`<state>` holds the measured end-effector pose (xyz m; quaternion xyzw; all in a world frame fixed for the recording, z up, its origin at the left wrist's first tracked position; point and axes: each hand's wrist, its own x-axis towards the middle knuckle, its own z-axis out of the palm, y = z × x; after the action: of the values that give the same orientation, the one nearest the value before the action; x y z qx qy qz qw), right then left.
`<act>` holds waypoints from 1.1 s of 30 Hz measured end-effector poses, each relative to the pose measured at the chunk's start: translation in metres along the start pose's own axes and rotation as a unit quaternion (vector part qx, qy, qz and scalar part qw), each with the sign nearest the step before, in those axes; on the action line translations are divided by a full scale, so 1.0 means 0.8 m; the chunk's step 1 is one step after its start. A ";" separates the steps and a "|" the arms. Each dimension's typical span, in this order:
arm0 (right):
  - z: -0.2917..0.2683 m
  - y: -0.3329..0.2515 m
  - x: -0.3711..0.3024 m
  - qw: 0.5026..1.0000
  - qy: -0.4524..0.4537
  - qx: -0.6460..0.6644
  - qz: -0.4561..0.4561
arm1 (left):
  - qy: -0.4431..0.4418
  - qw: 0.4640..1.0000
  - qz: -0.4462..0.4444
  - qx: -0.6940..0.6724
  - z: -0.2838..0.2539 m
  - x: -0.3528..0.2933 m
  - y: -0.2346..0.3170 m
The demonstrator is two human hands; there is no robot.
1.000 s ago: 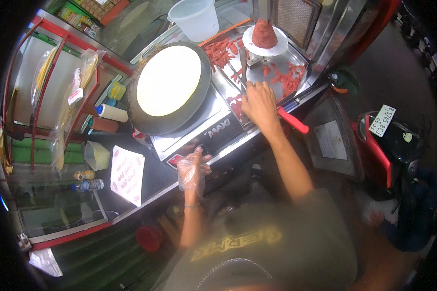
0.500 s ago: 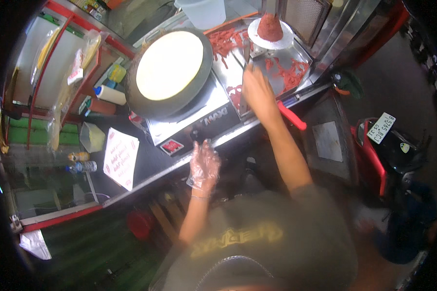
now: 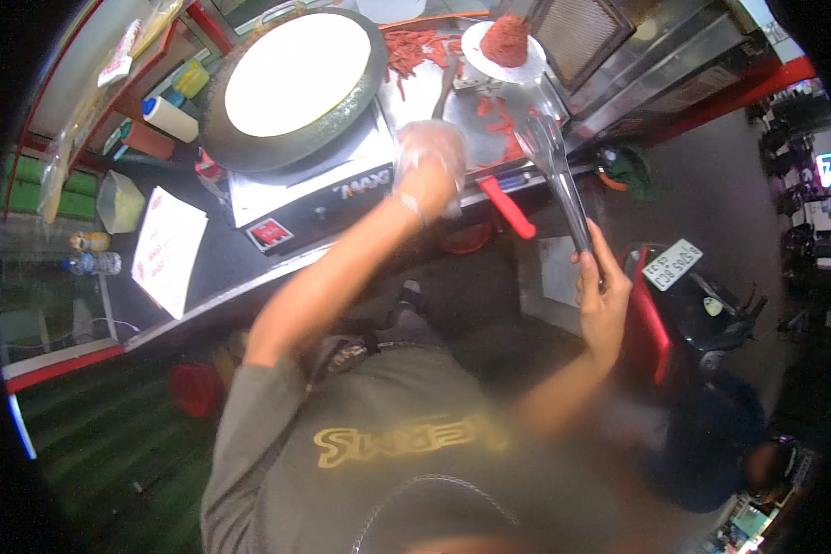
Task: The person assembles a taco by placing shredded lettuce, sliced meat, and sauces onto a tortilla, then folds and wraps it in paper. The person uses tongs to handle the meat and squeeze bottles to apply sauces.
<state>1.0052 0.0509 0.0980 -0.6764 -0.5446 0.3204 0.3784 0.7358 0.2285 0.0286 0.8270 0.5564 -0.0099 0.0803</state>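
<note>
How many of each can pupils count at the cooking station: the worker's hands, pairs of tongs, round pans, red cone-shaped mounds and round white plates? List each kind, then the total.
Left hand and right hand: 2
Pair of tongs: 1
Round pan: 1
Red cone-shaped mound: 1
Round white plate: 1
Total: 6

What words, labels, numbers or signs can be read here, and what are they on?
I won't copy wording, only where it stands:
Black stove front: pale capital letters, legible.
Red label on it: print too small to read.
White papers: reddish print, too blurred.
Dark shirt: yellow lettering, partly blurred.
White number plate: letters and numbers, legible.
Clear bottle: any print too small.
Lit panel, far right: any print too blurred.
</note>
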 end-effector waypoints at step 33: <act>0.299 -0.061 0.217 0.967 0.101 -0.121 -0.198 | 0.244 0.872 -0.133 -0.404 -0.114 -0.127 -0.101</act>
<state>0.8138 0.2659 0.0150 -0.6246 -0.6617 0.1006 0.4025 0.6159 0.1784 0.1191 0.6168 0.6186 0.4070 0.2669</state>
